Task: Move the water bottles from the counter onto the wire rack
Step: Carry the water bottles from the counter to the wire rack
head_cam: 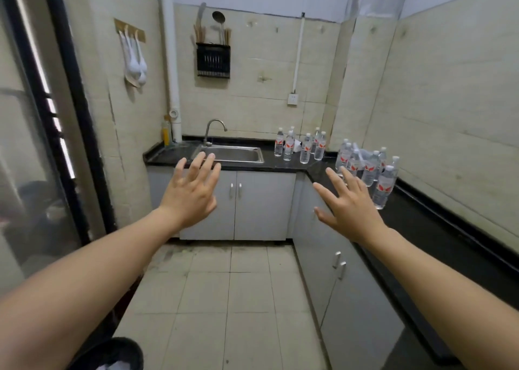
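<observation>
**Head view: both hands empty, bottles untouched on the counter**

Left hand (191, 192) is raised with fingers spread, holding nothing, in front of the sink (229, 154). Right hand (346, 206) is likewise spread and empty, near the closer bottle cluster (368, 170). Clear, white-capped, red-labelled water bottles stand upright on the black counter (438, 223); a second group (302, 146) is farther left. Packed close, they could topple if grabbed carelessly. No wire rack is visible.

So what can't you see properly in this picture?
- Wire rack: nowhere in the head view.
- Right-hand water bottles: the right hand hides some, so no exact count.
- Bottle labels: too small to read.
- Dark round thing: cut off by the bottom edge.
</observation>
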Demonstrator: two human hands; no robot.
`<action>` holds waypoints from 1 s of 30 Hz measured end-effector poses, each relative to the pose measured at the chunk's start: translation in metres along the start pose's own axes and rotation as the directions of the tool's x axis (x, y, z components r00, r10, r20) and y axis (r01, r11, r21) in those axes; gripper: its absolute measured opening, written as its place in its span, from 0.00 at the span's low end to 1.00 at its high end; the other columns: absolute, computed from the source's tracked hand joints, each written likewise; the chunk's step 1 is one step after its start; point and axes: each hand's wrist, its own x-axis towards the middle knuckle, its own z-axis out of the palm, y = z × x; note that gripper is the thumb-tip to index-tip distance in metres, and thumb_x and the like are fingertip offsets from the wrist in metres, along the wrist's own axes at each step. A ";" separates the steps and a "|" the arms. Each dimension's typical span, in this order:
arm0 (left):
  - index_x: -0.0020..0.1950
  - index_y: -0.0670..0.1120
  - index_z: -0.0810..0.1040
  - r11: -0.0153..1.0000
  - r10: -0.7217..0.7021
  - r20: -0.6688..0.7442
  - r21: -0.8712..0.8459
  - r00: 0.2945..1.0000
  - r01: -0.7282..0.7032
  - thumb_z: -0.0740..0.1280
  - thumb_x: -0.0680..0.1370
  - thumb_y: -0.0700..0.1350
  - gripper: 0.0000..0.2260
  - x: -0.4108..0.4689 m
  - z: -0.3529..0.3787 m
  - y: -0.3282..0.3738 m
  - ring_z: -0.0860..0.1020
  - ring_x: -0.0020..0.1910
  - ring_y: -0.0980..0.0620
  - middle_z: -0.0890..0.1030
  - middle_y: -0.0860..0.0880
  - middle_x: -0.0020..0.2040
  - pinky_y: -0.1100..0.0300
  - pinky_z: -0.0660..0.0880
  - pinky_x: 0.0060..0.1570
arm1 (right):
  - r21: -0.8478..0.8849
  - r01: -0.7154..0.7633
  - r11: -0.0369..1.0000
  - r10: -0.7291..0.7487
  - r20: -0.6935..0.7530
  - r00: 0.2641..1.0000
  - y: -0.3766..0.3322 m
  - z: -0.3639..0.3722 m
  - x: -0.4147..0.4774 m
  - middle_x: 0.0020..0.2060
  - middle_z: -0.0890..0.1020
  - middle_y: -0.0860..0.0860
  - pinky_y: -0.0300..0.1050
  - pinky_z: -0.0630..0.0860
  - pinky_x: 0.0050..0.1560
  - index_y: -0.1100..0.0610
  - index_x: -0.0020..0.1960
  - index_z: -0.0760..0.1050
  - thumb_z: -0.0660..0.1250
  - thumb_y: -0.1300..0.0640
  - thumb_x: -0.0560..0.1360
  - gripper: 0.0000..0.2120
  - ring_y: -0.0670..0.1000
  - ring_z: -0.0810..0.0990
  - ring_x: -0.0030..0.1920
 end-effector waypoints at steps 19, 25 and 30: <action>0.61 0.38 0.73 0.969 -0.133 0.083 -0.197 0.988 0.147 0.76 0.60 0.49 0.33 0.185 0.272 -0.070 0.63 0.63 0.41 0.77 0.36 0.61 0.39 0.73 0.54 | -0.040 0.028 0.999 -0.032 -0.087 0.996 0.030 0.238 0.269 0.58 0.79 0.63 0.66 0.74 0.53 0.56 0.56 0.78 0.67 0.45 0.68 0.21 0.66 0.76 0.60; 0.62 0.40 0.71 0.974 -0.146 0.070 -0.165 0.987 0.156 0.62 0.67 0.52 0.27 0.280 0.366 -0.111 0.63 0.64 0.42 0.77 0.38 0.62 0.43 0.70 0.59 | -0.033 0.041 0.999 -0.045 -0.147 0.988 0.056 0.330 0.383 0.57 0.79 0.62 0.65 0.74 0.53 0.55 0.54 0.78 0.55 0.43 0.70 0.23 0.65 0.77 0.59; 0.61 0.38 0.72 0.948 -0.258 0.111 -0.162 0.960 0.274 0.56 0.68 0.52 0.27 0.323 0.436 -0.150 0.65 0.63 0.41 0.77 0.37 0.62 0.44 0.71 0.57 | -0.001 0.072 0.997 -0.071 -0.126 0.990 0.052 0.400 0.471 0.56 0.80 0.62 0.65 0.75 0.52 0.56 0.53 0.79 0.62 0.44 0.68 0.21 0.64 0.78 0.58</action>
